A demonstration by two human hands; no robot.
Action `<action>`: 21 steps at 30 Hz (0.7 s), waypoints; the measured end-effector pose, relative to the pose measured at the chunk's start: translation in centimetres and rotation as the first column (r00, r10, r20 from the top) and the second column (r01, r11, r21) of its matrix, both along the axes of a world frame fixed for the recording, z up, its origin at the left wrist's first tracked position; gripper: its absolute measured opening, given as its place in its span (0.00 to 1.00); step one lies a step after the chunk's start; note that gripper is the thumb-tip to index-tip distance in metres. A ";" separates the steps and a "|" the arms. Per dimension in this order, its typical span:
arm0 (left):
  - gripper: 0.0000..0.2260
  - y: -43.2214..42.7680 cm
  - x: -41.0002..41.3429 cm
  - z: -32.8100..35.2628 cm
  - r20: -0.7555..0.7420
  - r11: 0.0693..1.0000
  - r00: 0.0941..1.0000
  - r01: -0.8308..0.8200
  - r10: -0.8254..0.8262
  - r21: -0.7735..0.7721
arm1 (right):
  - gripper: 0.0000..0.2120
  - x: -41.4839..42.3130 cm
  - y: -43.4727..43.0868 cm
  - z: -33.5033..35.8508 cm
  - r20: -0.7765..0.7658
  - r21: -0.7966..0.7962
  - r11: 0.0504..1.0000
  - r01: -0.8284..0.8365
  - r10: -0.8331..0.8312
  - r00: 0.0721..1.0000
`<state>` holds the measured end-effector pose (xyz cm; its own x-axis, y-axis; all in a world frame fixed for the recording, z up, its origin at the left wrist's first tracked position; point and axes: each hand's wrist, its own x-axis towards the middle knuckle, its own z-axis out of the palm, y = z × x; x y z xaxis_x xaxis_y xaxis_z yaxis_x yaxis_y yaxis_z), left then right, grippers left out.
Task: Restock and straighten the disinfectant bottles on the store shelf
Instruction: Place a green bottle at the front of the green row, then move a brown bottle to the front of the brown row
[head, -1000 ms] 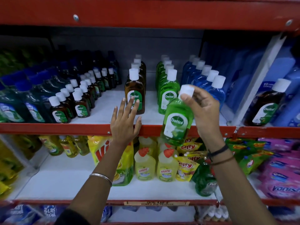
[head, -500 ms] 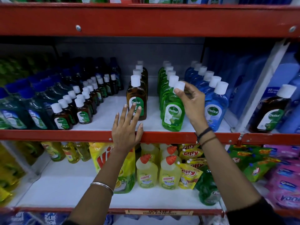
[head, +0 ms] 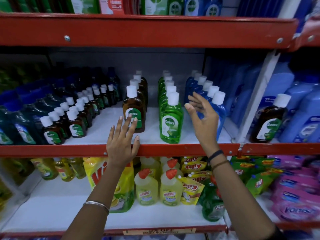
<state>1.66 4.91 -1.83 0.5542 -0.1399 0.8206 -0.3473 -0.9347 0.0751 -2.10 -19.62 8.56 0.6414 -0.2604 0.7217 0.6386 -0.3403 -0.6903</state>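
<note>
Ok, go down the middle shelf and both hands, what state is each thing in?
Front green bottle: upright, capped, released.
Front brown bottle: upright, capped.
Front blue bottle: upright, capped, behind right hand.
Left hand: open, on shelf edge.
Right hand: open, empty.

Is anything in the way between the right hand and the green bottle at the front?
Nothing visible is. The right hand is open, just right of the front green bottle, with only bare shelf and air between them.
</note>
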 end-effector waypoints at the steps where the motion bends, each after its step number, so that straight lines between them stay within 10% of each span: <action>1: 0.24 0.0 0.0 0.0 0.002 1.000 1.000 0.003 -0.003 -0.001 | 0.17 -0.7 -0.9 -0.1 0.050 0.015 0.999 0.043 -0.043 0.998; 11: 0.23 -0.3 -0.4 0.2 0.024 1.000 1.000 -0.003 0.004 -0.008 | 0.16 -1.1 -14.2 -1.1 0.182 0.211 0.773 0.598 -0.632 0.753; 17: 0.24 -0.3 -0.4 0.1 0.034 1.000 0.999 -0.019 0.020 -0.013 | 0.33 -0.3 -19.5 -0.2 -0.133 0.098 0.833 0.544 -0.531 0.837; 21: 0.24 -0.4 -0.4 0.0 0.044 0.999 0.999 -0.024 0.025 -0.024 | 0.24 -0.6 -20.8 0.5 -0.175 -0.024 0.857 0.515 -0.511 0.841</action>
